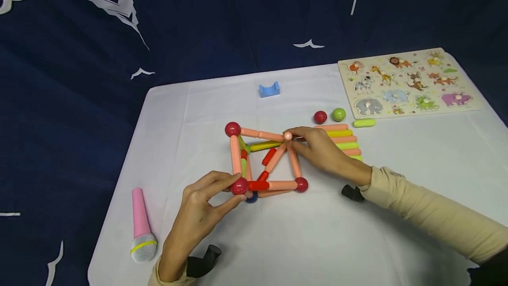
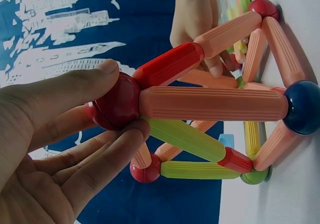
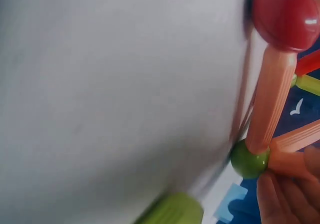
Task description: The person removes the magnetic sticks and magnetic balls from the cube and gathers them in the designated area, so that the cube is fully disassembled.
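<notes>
A frame of magnetic sticks and balls, mostly peach sticks with red, lime and yellow ones, stands on the table. My left hand pinches a red ball at a raised near corner between thumb and fingers. Below that ball, a peach stick runs down to a dark blue ball. At the far right corner, my right hand pinches an upright peach stick. This stick meets a green ball in the right wrist view. Another red ball is at the near right corner.
Loose sticks lie in a row beyond the right hand, near a loose red ball and green ball. An animal puzzle board lies at the back right. A blue cradle-shaped block and a pink toy microphone are also on the table.
</notes>
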The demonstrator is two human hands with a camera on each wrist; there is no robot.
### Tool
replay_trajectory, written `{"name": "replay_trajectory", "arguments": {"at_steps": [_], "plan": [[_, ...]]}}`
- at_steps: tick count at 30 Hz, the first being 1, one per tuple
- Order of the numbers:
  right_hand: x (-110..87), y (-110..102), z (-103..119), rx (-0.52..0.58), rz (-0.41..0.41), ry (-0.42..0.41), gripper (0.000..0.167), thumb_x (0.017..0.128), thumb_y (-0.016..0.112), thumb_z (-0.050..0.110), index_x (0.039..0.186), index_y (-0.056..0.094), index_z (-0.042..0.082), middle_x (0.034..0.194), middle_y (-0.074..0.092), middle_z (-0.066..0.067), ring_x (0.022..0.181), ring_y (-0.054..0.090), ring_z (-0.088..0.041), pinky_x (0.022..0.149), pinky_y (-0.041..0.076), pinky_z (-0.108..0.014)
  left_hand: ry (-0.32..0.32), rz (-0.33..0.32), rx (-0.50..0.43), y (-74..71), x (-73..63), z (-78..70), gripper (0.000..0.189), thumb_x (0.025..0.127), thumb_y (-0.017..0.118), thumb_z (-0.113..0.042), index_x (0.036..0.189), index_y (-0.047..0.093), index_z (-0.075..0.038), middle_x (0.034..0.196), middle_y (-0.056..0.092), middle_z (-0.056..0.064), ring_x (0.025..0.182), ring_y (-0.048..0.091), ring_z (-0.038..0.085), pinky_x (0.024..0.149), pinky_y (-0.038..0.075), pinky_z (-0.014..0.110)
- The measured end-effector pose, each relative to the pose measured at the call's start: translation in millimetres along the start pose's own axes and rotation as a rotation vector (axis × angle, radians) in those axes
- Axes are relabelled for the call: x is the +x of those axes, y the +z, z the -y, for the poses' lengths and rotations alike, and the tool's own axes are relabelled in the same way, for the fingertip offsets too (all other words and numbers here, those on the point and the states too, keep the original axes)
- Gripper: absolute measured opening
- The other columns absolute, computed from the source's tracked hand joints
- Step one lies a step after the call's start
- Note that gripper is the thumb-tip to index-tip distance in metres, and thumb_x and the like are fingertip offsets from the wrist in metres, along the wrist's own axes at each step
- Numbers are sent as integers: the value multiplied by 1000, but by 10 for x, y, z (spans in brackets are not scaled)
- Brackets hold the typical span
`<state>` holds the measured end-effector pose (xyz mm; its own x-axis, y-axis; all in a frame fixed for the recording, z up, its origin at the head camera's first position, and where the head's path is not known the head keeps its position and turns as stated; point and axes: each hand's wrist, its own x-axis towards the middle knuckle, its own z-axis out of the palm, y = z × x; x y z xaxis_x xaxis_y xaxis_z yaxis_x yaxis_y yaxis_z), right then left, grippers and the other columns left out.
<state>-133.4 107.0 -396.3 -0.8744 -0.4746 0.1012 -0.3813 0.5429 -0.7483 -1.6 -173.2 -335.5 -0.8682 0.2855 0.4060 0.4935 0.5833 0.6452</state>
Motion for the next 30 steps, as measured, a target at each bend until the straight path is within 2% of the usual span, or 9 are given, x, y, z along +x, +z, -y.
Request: {"name": "replay_trajectory", "arguments": {"at_steps": [4, 7, 14, 21, 26, 28, 30], "plan": [[75, 6, -10, 78, -100, 65, 32, 95, 66, 9, 125, 65, -1, 120, 67, -13, 111, 64, -29, 93, 53, -43, -24, 9, 3, 1, 11, 3, 45, 68, 90, -6, 110, 76, -7, 96, 70, -3, 87, 67, 8, 75, 57, 21], [129, 12, -26, 153, -142, 107, 32, 94, 66, 9, 124, 64, -1, 119, 67, -13, 114, 63, -28, 94, 53, -41, -28, 11, -1, 4, 7, 7, 44, 68, 90, -7, 110, 76, -8, 96, 70, -4, 88, 67, 7, 75, 57, 21], [192, 48, -51, 330, -117, 186, 34, 98, 60, 7, 131, 57, -3, 124, 62, -17, 118, 60, -30, 97, 51, -40, -23, 11, -10, 9, -1, 8, 44, 68, 89, -6, 110, 76, -7, 96, 70, -4, 87, 67, 7, 75, 57, 21], [194, 50, -73, 335, -116, 190, 31, 102, 50, 5, 131, 51, -4, 124, 60, -19, 120, 57, -32, 102, 47, -43, -24, 12, -15, 3, -2, 1, 45, 68, 90, -5, 110, 76, -7, 96, 70, -4, 87, 67, 7, 75, 57, 21], [218, 26, -76, 391, -108, 234, 29, 105, 45, 9, 130, 47, -6, 124, 58, -20, 116, 59, -29, 96, 52, -37, -9, 10, -24, 1, -3, 4, 46, 67, 90, -3, 110, 76, -6, 96, 70, -4, 86, 67, 8, 74, 57, 20], [214, 9, -56, 370, -104, 231, 30, 105, 45, 10, 131, 45, -4, 123, 58, -19, 116, 59, -29, 95, 52, -37, -4, 10, -25, 1, -3, 4, 45, 67, 89, -3, 110, 76, -7, 96, 70, -4, 86, 67, 8, 74, 57, 20], [183, -34, -25, 301, -95, 202, 31, 105, 46, 12, 133, 47, -3, 123, 59, -18, 116, 58, -29, 98, 51, -40, -4, 12, -26, 2, -1, 5, 45, 67, 89, -4, 110, 75, -7, 96, 70, -4, 86, 67, 8, 74, 57, 21]]}}
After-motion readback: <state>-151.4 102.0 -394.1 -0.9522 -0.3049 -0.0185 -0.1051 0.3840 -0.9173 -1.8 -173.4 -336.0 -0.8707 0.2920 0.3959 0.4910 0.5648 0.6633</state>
